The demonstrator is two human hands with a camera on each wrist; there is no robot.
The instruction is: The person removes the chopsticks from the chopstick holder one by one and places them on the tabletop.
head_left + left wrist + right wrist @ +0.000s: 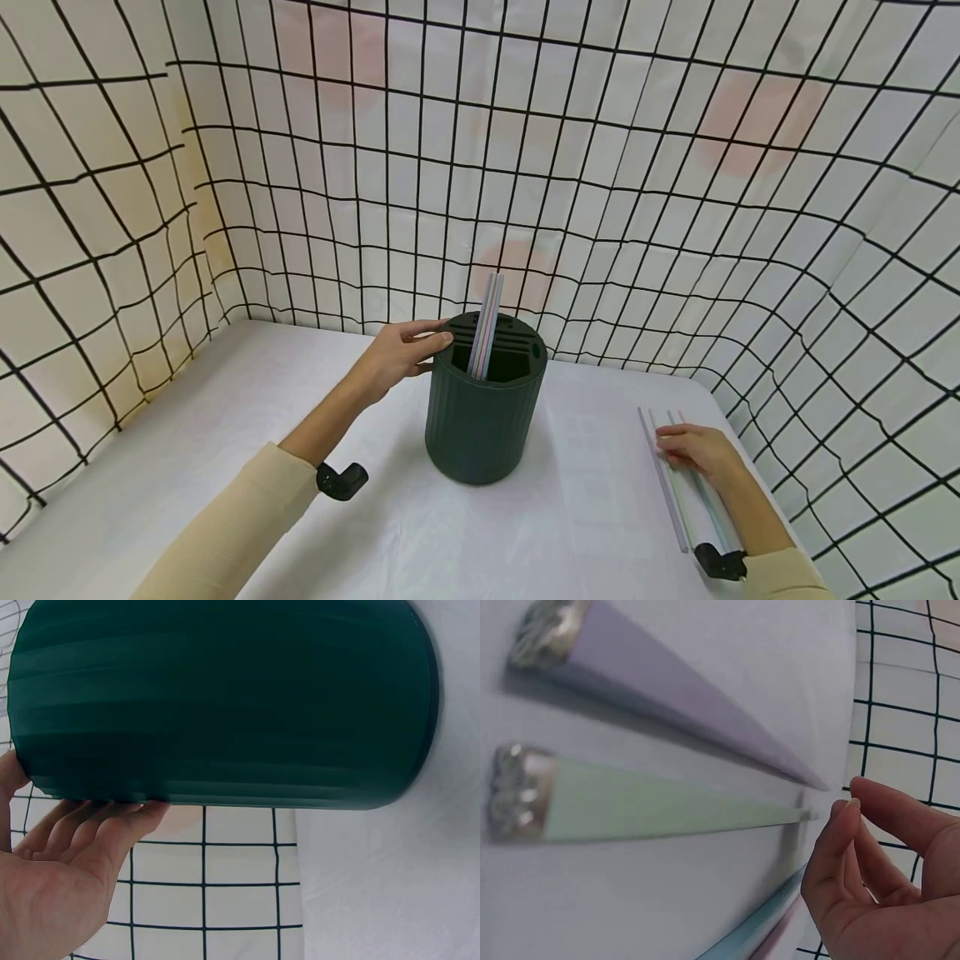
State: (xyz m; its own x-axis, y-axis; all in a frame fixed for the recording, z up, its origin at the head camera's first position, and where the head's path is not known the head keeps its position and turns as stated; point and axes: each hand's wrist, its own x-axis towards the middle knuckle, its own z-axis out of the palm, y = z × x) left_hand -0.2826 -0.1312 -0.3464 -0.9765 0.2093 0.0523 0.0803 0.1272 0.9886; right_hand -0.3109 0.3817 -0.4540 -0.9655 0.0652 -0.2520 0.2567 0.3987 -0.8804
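A dark green, ribbed, round utensil holder (483, 425) with a slotted top stands upright on the table. Several pastel chopsticks (487, 321) lean in its large front opening. My left hand (397, 354) rests on the holder's left side, thumb over the rim. In the left wrist view its fairly straight fingers (154, 817) touch the ribbed wall. At the right, my right hand (697, 450) hovers over several chopsticks lying spread out. A purple chopstick (652, 667) and a green chopstick (660, 796) show silvery ornamented ends. Thumb and index tips are close together with nothing visible between them.
A white cloth-like cover lies over the table (592, 500). Black wire mesh (480, 133) in front of whitish sheeting rises behind it and on both sides. Beyond the green one lie a blue chopstick (757, 919) and a pink chopstick (776, 930).
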